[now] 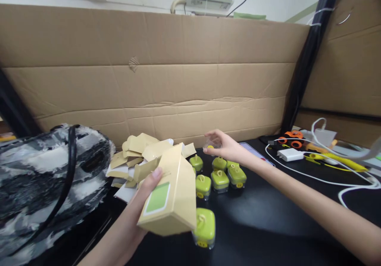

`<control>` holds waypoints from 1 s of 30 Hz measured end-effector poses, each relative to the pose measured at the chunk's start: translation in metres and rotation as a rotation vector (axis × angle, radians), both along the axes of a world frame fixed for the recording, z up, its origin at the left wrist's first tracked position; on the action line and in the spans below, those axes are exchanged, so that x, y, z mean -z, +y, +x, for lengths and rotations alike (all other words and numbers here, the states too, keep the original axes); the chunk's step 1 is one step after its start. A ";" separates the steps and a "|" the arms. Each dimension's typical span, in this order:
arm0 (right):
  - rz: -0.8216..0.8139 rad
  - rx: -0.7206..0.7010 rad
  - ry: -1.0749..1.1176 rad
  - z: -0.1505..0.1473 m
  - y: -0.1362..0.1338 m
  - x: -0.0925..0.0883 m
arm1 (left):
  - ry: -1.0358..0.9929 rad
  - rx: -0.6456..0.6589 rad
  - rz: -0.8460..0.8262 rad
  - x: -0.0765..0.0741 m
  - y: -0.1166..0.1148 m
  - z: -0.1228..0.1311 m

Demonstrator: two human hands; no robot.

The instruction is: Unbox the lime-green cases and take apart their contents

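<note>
My left hand (143, 204) is closed around a tan cardboard box (181, 194) with a green, white-edged label, held tilted above the table. Farther off, my right hand (223, 147) is curled round a small clear container (210, 142) with a yellow sticker; part of it is hidden by the fingers. Just below that hand, several small green-lidded containers stand grouped, among them one with a looped lid handle (220, 179). Closer to me, another green-lidded container (204, 226) stands beside the box, partly covered by it.
Flattened and opened tan boxes (143, 145) are piled at the left, next to a black-and-white bag (50, 186). On the right lie a phone (256, 153), a white charger (290, 154), white cables and an orange toy vehicle (293, 137). A cardboard wall (178, 83) closes off the black table's back.
</note>
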State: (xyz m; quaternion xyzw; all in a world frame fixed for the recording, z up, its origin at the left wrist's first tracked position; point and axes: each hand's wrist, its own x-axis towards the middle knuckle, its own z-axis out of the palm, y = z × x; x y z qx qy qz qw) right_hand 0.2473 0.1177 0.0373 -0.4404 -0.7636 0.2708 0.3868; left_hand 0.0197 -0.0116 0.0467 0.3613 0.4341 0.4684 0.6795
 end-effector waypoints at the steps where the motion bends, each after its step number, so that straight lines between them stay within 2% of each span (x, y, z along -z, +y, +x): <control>1: 0.002 0.036 -0.076 0.000 0.016 0.002 | 0.049 -0.081 0.019 0.000 0.001 0.000; 3: -0.027 0.063 -0.235 -0.004 0.040 0.008 | 0.102 -0.156 0.016 0.001 0.004 0.001; 5: -0.061 0.067 -0.380 -0.009 0.054 0.015 | 0.066 -0.114 0.003 0.001 0.005 0.003; 9: -0.061 0.063 -0.574 -0.019 0.060 0.019 | -0.083 0.036 -0.019 0.000 0.002 0.006; 11: -0.023 0.049 -0.617 -0.020 0.056 0.017 | -0.131 0.059 -0.018 0.001 0.001 0.006; 14: 0.105 0.008 -0.607 -0.018 0.033 0.010 | -0.210 0.057 0.031 0.003 0.001 0.004; 19: 0.416 -0.087 -0.438 -0.011 -0.047 0.003 | -0.220 0.072 0.063 0.009 0.005 0.004; 20: 0.491 -0.113 -0.394 -0.011 -0.063 0.005 | -0.204 0.077 0.057 0.010 0.006 0.005; 22: 0.784 -0.214 -0.372 -0.010 -0.088 0.013 | -0.188 0.092 0.038 0.013 0.006 0.008; 24: 1.015 -0.228 -0.396 -0.011 -0.101 0.022 | -0.188 0.118 0.019 0.017 0.006 0.011; 25: 1.078 -0.219 -0.400 -0.011 -0.104 0.027 | -0.191 0.134 0.013 0.019 0.005 0.013; 27: 1.106 -0.218 -0.365 -0.010 -0.105 0.033 | -0.195 0.167 0.014 0.021 0.003 0.016; 30: 1.065 -0.243 -0.279 -0.009 -0.104 0.035 | -0.191 0.190 0.022 0.024 0.002 0.018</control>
